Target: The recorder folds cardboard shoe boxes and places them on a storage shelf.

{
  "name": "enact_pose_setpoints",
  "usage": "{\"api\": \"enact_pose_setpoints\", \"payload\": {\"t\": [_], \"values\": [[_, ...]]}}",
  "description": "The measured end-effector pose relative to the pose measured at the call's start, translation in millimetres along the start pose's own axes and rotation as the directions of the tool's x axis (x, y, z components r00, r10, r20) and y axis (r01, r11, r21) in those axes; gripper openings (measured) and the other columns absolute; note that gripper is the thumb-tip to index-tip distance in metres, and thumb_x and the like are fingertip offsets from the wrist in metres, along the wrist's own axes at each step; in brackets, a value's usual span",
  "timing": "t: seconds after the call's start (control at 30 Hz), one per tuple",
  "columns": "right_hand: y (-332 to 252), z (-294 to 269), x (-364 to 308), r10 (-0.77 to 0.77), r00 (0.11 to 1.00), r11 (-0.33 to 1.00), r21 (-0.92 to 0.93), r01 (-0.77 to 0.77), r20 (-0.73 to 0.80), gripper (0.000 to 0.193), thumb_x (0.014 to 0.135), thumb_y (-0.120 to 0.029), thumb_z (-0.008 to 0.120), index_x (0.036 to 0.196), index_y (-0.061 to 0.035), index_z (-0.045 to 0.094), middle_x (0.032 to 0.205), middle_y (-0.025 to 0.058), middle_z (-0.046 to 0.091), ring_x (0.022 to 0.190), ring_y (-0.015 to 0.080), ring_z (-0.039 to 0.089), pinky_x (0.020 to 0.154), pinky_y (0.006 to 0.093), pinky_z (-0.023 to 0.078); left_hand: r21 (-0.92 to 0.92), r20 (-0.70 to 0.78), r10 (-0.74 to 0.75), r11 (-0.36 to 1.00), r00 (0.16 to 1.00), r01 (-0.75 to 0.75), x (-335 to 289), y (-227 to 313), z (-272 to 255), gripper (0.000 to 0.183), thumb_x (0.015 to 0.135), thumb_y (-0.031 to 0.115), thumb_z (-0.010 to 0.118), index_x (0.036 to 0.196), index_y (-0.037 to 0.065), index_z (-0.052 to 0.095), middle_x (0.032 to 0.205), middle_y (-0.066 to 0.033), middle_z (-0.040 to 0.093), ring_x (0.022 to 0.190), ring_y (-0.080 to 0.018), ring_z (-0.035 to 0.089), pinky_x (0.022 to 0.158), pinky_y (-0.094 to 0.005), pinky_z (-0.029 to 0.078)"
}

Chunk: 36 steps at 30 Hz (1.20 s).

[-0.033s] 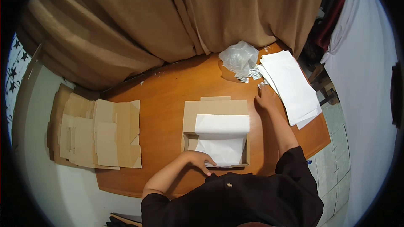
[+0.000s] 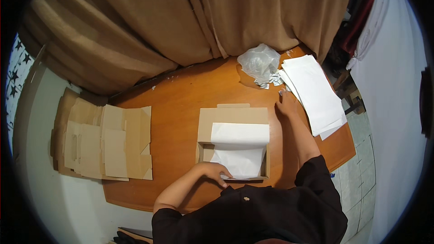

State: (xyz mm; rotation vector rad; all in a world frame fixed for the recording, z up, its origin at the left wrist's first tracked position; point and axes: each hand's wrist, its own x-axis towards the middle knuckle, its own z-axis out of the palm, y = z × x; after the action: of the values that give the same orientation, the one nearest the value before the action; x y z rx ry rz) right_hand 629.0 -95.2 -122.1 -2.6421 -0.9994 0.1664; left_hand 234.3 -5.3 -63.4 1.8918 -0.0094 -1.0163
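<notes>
In front of me an open cardboard box (image 2: 233, 116) has its lid folded back. A white sheet of paper (image 2: 239, 158) lines it, its far end lying over the lid. My left hand (image 2: 212, 170) is at the box's near left corner, fingers over the near rim by the paper's edge and thumb outside. Reaching out to the right, my right hand (image 2: 286, 104) pinches a small whitish packet (image 2: 281, 92) in its fingertips. Similar small packets (image 2: 274, 80) lie loose just beyond it, beside a crumpled clear plastic bag (image 2: 259, 62).
Right of my right forearm lies a stack of white paper sheets (image 2: 314, 92). Flattened cardboard boxes (image 2: 115, 142) are piled at the table's left end. A brown curtain (image 2: 181, 18) hangs along the far edge of the wooden table (image 2: 174, 117).
The whole view has shifted very slightly. Both hands hold the same places, and nothing on the table has visibly moved.
</notes>
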Motion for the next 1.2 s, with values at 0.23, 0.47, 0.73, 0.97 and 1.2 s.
{"api": "enact_pose_setpoints", "payload": {"t": [0.23,0.47,0.73,0.97,1.2], "values": [[-31.0,5.6,-20.7,-0.025,0.999,0.990,-0.142,0.022,-0.021,0.048,0.087,-0.037,0.051,0.129,-0.0146,0.045,0.138,0.0063,0.041,0.127,0.0246,0.039,0.102,0.0681,0.015,-0.152,-0.232,0.079,0.982,0.969,-0.117,-15.4,-7.2,-2.2,0.033,0.084,0.034,0.064,0.101,0.005,0.067,0.103,-0.0102,0.065,0.100,-0.0237,0.059,0.089,-0.0321,0.044],[-18.7,8.3,-110.7,-0.229,0.957,0.965,-0.171,0.199,-0.177,0.025,0.086,-0.029,0.053,0.105,-0.0122,0.057,0.102,0.0042,0.058,0.104,0.0217,0.052,0.099,0.0681,0.018,0.177,-0.776,0.177,0.982,0.606,-0.060,-27.3,39.3,0.1,0.022,0.089,0.024,0.055,0.096,0.005,0.064,0.090,-0.0159,0.062,0.086,-0.0330,0.059,0.074,-0.0398,0.047],[16.0,13.2,-168.2,-0.288,0.922,0.949,-0.203,0.240,-0.259,0.016,0.088,-0.023,0.052,0.098,-0.0129,0.060,0.097,0.0028,0.059,0.101,0.0189,0.054,0.100,0.0637,0.018,0.437,-0.687,0.287,0.897,0.667,0.064,-11.6,47.7,7.8,0.022,0.085,0.022,0.059,0.101,0.007,0.062,0.088,-0.0120,0.063,0.081,-0.0326,0.061,0.068,-0.0393,0.048],[-0.2,-19.6,-175.8,-0.110,0.915,0.981,0.108,0.164,-0.388,0.017,0.091,-0.020,0.049,0.095,-0.0093,0.061,0.096,0.0052,0.062,0.099,0.0212,0.056,0.100,0.0612,0.018,0.172,-0.538,-0.014,0.977,0.843,0.126,-38.9,34.4,13.4,0.066,0.070,0.034,0.076,0.125,0.007,0.051,0.119,-0.0196,0.055,0.114,-0.0304,0.051,0.096,-0.0375,0.041],[-63.3,-73.1,-192.9,-0.408,0.905,0.687,0.611,0.394,-0.124,0.022,0.091,-0.021,0.048,0.102,-0.0048,0.059,0.107,0.0084,0.063,0.100,0.0270,0.056,0.101,0.0517,0.025,0.013,-0.404,-0.035,0.999,0.914,0.044,-39.0,14.0,10.3,0.034,0.083,0.033,0.065,0.103,0.007,0.066,0.095,-0.0136,0.067,0.090,-0.0245,0.062,0.079,-0.0319,0.047]]}}
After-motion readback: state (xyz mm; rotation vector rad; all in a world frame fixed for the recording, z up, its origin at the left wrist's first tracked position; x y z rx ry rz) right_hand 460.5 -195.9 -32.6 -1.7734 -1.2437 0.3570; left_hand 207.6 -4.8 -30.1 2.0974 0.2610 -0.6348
